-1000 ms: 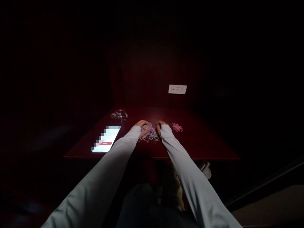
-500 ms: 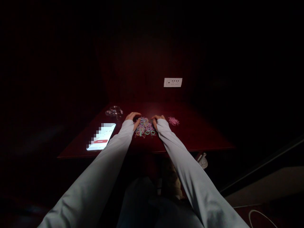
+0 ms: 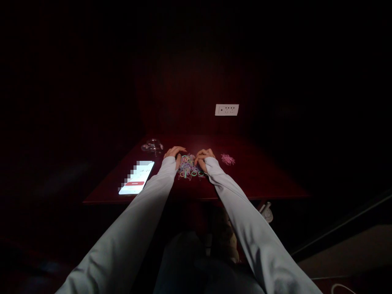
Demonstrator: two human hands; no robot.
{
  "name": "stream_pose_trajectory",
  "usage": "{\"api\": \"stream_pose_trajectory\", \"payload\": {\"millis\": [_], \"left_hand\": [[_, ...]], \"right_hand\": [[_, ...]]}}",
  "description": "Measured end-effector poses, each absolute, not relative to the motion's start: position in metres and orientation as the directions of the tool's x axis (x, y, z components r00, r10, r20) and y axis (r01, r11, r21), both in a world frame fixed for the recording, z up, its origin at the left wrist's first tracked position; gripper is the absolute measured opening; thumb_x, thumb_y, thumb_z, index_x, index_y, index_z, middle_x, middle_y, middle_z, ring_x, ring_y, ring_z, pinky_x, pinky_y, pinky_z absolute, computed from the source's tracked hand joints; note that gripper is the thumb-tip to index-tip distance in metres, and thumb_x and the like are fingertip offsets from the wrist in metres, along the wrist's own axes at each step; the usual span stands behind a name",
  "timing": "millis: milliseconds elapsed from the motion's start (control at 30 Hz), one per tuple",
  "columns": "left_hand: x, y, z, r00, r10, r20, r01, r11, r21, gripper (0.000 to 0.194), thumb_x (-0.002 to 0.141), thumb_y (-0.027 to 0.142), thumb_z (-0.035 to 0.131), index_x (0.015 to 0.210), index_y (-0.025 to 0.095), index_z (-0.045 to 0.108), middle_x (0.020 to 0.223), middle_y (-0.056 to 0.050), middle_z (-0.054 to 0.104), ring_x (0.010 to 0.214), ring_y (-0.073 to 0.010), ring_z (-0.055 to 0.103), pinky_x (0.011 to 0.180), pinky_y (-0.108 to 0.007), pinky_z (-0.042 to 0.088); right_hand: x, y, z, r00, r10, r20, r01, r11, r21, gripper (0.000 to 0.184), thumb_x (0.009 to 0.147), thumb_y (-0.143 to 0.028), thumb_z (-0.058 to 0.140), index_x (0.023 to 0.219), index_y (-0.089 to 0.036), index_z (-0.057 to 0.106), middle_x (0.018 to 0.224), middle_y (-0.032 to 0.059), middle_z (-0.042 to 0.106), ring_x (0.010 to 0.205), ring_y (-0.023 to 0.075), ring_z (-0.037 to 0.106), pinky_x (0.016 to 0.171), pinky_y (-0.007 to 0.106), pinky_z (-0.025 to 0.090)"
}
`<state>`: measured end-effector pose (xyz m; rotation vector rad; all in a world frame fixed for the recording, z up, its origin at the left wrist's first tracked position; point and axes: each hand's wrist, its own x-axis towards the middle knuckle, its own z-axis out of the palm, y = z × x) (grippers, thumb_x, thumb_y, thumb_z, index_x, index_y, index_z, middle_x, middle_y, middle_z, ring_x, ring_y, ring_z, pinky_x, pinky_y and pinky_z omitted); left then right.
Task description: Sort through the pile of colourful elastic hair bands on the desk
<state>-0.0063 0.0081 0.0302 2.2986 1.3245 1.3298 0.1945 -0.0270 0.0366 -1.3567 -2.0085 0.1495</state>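
A loose heap of small multicoloured elastic bands [image 3: 186, 166] lies on the dark red table between my two hands. My left hand [image 3: 174, 154] is curved round the heap's far left edge, thumb and fingers apart, holding nothing. Over the heap's right side, my right hand [image 3: 204, 157] bends its fingers down, with index finger and thumb close together among the bands. What is between those fingertips is too small to make out. To the right of my right hand lies a separate small pile of pink bands [image 3: 228, 159].
A lit phone [image 3: 137, 179] lies left of my left forearm. Behind it stands a clear container [image 3: 153, 145] at the table's left side. A white socket plate [image 3: 227, 110] is on the dark back wall. The table [image 3: 260, 179] has its front edge below my forearms.
My right hand has moved in over the heap, its fingers bending down and closing towards the thumb. My left hand stays beside the heap. The whole view has shifted slightly.
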Motion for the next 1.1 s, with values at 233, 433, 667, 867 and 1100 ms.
{"api": "stream_pose_trajectory", "payload": {"millis": [233, 433, 667, 867, 1100], "left_hand": [[-0.002, 0.006, 0.025, 0.439, 0.704, 0.559, 0.552, -0.702, 0.451, 0.022, 0.089, 0.025, 0.065, 0.108, 0.026, 0.075, 0.133, -0.004, 0.072, 0.126, -0.0257, 0.059, 0.114, -0.043, 0.046], [-0.003, 0.009, 0.022, 0.377, 0.729, 0.572, 0.583, -0.666, 0.464, 0.020, 0.087, 0.022, 0.065, 0.103, 0.026, 0.076, 0.131, -0.003, 0.072, 0.124, -0.0263, 0.058, 0.114, -0.044, 0.047], [-0.003, 0.003, 0.026, 0.362, 0.735, 0.574, 0.593, -0.656, 0.466, 0.028, 0.090, 0.015, 0.055, 0.105, 0.026, 0.075, 0.133, -0.003, 0.071, 0.124, -0.0249, 0.058, 0.112, -0.043, 0.046], [-0.002, 0.000, 0.031, 0.317, 0.754, 0.576, 0.612, -0.626, 0.483, 0.028, 0.088, 0.011, 0.054, 0.101, 0.027, 0.075, 0.129, -0.001, 0.073, 0.120, -0.0248, 0.058, 0.110, -0.045, 0.046], [-0.002, -0.001, 0.031, 0.290, 0.749, 0.596, 0.619, -0.622, 0.480, 0.025, 0.088, 0.012, 0.057, 0.097, 0.027, 0.074, 0.127, -0.001, 0.074, 0.119, -0.0256, 0.057, 0.108, -0.045, 0.046]], "right_hand": [[0.196, -0.024, 0.035, -0.235, 0.863, 0.447, 0.764, 0.448, -0.464, 0.039, 0.093, -0.014, 0.051, 0.082, -0.031, 0.084, 0.106, 0.0026, 0.069, 0.109, 0.0222, 0.049, 0.105, 0.039, 0.040], [0.197, -0.025, 0.034, -0.229, 0.843, 0.487, 0.763, 0.466, -0.448, 0.029, 0.094, -0.019, 0.058, 0.090, -0.031, 0.084, 0.102, 0.0030, 0.069, 0.109, 0.0227, 0.049, 0.104, 0.040, 0.040], [0.195, -0.038, 0.039, -0.313, 0.831, 0.459, 0.774, 0.504, -0.384, 0.010, 0.092, -0.028, 0.070, 0.088, -0.027, 0.079, 0.109, 0.0026, 0.071, 0.108, 0.0233, 0.049, 0.101, 0.038, 0.042], [0.193, -0.036, 0.035, -0.328, 0.837, 0.438, 0.808, 0.489, -0.328, 0.023, 0.078, -0.030, 0.085, 0.099, -0.029, 0.076, 0.116, 0.0022, 0.067, 0.110, 0.0248, 0.048, 0.099, 0.038, 0.044], [0.194, -0.032, 0.030, -0.295, 0.838, 0.458, 0.798, 0.480, -0.364, 0.010, 0.080, -0.025, 0.081, 0.087, -0.027, 0.074, 0.115, 0.0018, 0.068, 0.107, 0.0237, 0.047, 0.101, 0.039, 0.045]]}}
